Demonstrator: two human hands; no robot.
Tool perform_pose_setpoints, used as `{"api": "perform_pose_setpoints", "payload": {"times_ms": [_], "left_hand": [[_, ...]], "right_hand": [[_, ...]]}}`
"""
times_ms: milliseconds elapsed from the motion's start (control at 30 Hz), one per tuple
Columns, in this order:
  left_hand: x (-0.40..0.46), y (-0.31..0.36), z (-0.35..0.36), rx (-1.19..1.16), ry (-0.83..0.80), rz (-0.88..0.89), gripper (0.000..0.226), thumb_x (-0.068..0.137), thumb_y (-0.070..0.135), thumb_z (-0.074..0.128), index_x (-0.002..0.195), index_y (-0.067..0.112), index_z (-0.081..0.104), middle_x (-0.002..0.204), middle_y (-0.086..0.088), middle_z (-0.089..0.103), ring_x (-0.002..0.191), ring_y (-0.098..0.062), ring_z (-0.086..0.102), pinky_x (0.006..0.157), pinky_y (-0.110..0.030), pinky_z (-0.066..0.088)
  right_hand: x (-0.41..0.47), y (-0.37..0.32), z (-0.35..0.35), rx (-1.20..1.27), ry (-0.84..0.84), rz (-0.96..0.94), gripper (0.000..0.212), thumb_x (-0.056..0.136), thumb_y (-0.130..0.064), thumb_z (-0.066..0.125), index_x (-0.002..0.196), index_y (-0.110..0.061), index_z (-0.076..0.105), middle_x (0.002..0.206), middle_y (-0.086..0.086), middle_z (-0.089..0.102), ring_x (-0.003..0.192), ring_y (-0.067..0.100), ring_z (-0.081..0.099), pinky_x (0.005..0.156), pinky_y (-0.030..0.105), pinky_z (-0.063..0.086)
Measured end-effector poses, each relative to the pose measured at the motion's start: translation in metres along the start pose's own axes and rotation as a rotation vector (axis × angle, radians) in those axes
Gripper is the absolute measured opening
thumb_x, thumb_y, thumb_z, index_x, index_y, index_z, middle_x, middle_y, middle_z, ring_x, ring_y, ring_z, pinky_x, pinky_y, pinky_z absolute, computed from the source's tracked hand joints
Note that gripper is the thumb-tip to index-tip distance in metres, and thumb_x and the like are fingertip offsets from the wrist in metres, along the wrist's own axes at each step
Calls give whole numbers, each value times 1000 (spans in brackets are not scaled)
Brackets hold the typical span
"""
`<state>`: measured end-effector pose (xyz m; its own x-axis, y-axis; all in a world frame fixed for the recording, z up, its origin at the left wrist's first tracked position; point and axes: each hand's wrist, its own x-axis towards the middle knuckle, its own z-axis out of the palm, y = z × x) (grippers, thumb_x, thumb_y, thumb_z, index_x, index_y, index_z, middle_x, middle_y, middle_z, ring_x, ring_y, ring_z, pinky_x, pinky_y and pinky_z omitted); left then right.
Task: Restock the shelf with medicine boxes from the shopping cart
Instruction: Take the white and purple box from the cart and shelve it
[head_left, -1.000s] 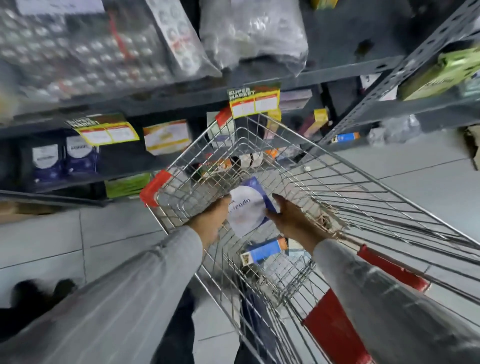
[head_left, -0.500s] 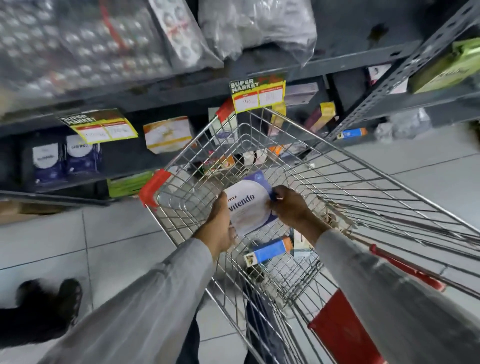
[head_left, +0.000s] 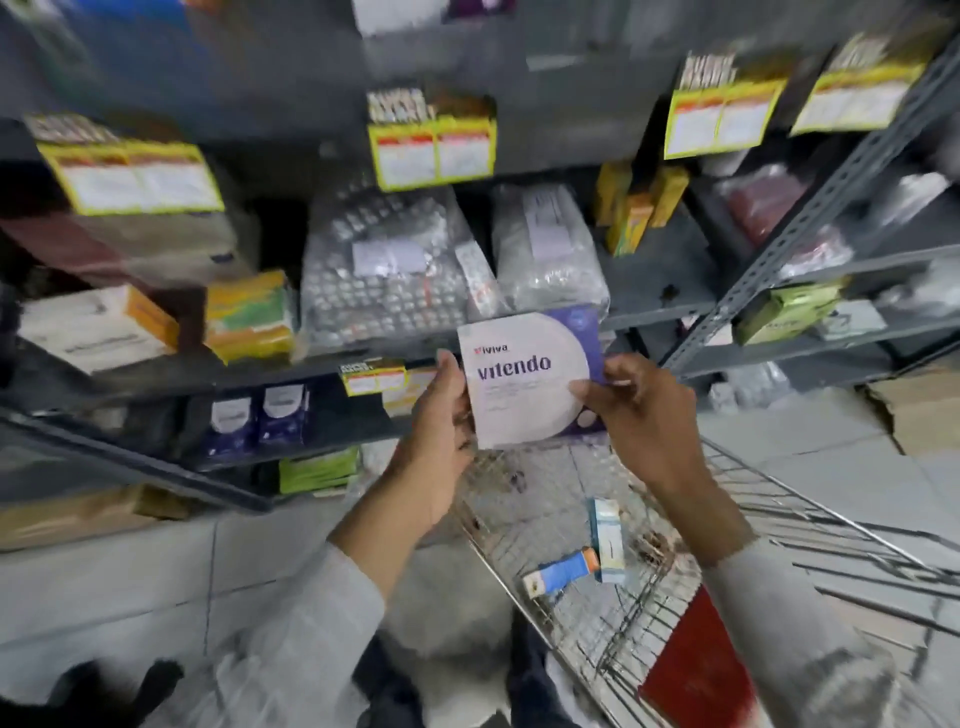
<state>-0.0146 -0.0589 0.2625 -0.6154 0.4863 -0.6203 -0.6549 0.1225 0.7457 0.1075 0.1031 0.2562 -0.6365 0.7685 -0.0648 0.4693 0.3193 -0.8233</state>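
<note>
We hold the Vitendo box (head_left: 530, 379) up in both hands, above the shopping cart (head_left: 613, 587) and in front of the shelf (head_left: 660, 306). The box is white w/ a purple right side, face toward us, tilted a bit. It isn't touching the shelf edge as far as we can tell.

Left hand (head_left: 441, 415) grips the box's left edge, thumb on the front, grip clamped on it. Right hand (head_left: 639, 410) pinches the box's right edge, thumb on the front near the lower right corner, grip also clamped on the box. Both sleeves are light grey.

Below the box, in the cart, lie two more boxes: a blue box (head_left: 561, 571) w/ an orange end, flat on the wire, and a pale blue box (head_left: 608, 540) just beside it, touching or nearly so. A red flap (head_left: 696, 670) sits at the cart's near end.

Behind the box, on the shelf, are clear bags of blister packs (head_left: 384, 275). Left of the box, on the same level, stand a yellow-green box (head_left: 249, 317) and a white-orange box (head_left: 98, 327). Below and left of the box, one level down, stand two dark blue boxes (head_left: 260, 421). Yellow price tags (head_left: 431, 140) hang from the shelf edge above the box; text too blurred to read. Floor under the cart is grey tile (head_left: 104, 571).
</note>
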Motion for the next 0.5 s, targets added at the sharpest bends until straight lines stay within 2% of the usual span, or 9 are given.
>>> {"api": "perform_pose_setpoints", "payload": {"times_ms": [33,100,167,233,333,433,500], "left_hand": [[-17,18,-6,-1,-18,60,56,99,65,36,109,27,75,100,7,82,96,-18,74,82,-36,51],[-51,52,-21,-6,-83,181,54,98,64,33,107,31,74,100,11,81,97,-16,75,89,-39,51],[-85,85,-43,-5,-135,302,58,94,68,32,121,33,70,114,11,79,109,-16,73,98,-48,51],[-114,119,-66,20,-159,427,65,86,74,34,129,37,66,125,11,75,119,-17,69,103,-51,47],[-147,168,-105,65,-170,574,71,81,79,33,131,41,64,129,12,72,121,-14,68,106,-46,44],[-165,216,-147,94,-136,708,75,82,75,29,134,33,62,132,8,72,123,-14,66,108,-42,44],[-171,245,-177,86,-84,758,77,84,74,29,138,29,60,134,5,70,126,-16,65,111,-41,43]], "right_hand": [[-8,-26,-7,17,30,-51,15,86,-29,79,89,-20,68,79,-16,71,71,-13,66,63,11,49],[-22,-78,-16,68,64,-147,13,86,-26,79,95,-22,70,82,-29,66,72,-21,63,62,6,47],[-36,-129,-21,144,77,-227,14,85,-23,80,96,-25,72,75,-31,70,73,-12,70,63,11,53],[-47,-179,-19,231,66,-307,16,85,-18,80,95,-27,71,78,-31,74,71,-2,74,62,13,55],[-58,-246,-4,313,36,-423,18,85,-17,80,99,-26,73,89,-21,79,75,4,76,66,17,57],[-53,-305,26,351,6,-502,20,85,-20,80,104,-22,73,91,-18,79,71,1,75,62,15,57],[-44,-342,54,343,-24,-562,20,86,-21,79,105,-20,73,96,-15,78,73,0,75,65,19,59]]}}
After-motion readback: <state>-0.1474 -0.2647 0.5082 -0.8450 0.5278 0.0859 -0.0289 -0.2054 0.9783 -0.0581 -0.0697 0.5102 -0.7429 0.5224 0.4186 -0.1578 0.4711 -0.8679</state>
